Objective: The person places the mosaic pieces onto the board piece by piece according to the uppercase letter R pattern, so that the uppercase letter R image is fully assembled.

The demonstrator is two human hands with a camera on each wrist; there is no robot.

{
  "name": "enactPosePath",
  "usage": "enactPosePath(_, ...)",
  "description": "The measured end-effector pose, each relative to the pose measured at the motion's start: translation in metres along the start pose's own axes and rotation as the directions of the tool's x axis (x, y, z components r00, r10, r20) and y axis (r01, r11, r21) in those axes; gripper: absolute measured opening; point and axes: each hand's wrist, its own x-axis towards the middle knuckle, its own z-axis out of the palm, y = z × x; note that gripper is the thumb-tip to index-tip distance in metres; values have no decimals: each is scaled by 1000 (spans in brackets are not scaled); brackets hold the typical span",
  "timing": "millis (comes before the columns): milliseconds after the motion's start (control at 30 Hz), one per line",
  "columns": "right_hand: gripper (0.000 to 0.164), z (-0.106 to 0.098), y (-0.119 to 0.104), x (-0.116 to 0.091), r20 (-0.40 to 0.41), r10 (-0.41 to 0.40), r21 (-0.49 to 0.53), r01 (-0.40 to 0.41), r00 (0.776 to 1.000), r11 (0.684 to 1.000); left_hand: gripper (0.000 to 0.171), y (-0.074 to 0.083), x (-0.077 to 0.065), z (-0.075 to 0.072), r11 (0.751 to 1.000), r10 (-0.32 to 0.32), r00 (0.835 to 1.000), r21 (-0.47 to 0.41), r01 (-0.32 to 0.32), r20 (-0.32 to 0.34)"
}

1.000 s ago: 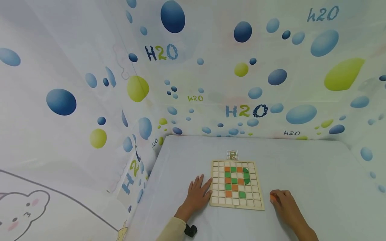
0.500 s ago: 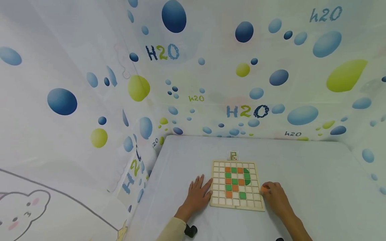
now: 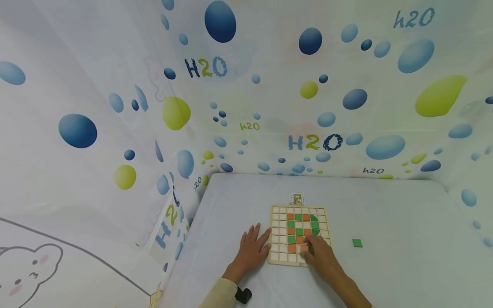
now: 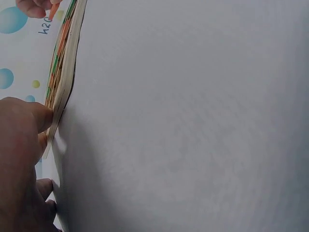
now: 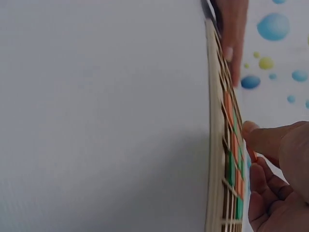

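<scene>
A wooden grid board (image 3: 283, 231) lies on the white table, with orange and green tiles set in its cells in a P-like pattern. My left hand (image 3: 252, 252) rests flat at the board's left edge, fingers spread, with thumb and a fingertip touching the rim. Over the lower right part of the board, my right hand (image 3: 322, 259) pinches an orange square tile (image 4: 54, 10) between thumb and fingers. That hand hides some of the lower cells. In the right wrist view the tile shows only as a thin orange edge beside the grid.
A loose green square tile (image 3: 357, 243) lies on the table right of the board. Behind the board is a small pattern card (image 3: 297, 198). A black object (image 3: 244, 295) sits by the left sleeve. Printed curtains (image 3: 269, 94) enclose the table's back and sides.
My right hand has moved left from beside the board to over its lower right cells, carrying the orange tile. The loose green tile has come into sight. My left hand stays put.
</scene>
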Motion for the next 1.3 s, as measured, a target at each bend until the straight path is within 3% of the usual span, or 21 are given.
enactPosePath(167,17,15,-11,-4,18,-106,-5,106,994,994,54,1,-2,0,1000,18,1000,-15,-18,-24)
enactPosePath(300,17,20,-15,-6,9,-144,-20,144,990,989,53,1,-2,1,999,25,999,-24,-27,-43)
enactPosePath(567,11,20,-15,-7,2,-263,-52,263,965,964,54,3,0,-3,1000,5,1000,13,-5,3)
enactPosePath(900,17,20,-15,-9,9,-297,-85,296,955,951,53,1,-2,-2,999,45,998,-18,-46,-42)
enactPosePath(1100,18,17,-8,-11,-44,-403,-149,393,914,907,53,3,-1,-3,1000,19,1000,0,-19,-6)
enactPosePath(1167,16,12,-2,-9,-36,-372,-141,364,928,921,54,2,0,-3,1000,9,1000,9,-9,8)
enactPosePath(1300,11,-11,23,-4,-12,-184,-72,183,983,980,54,2,-1,-4,1000,-10,1000,26,9,25)
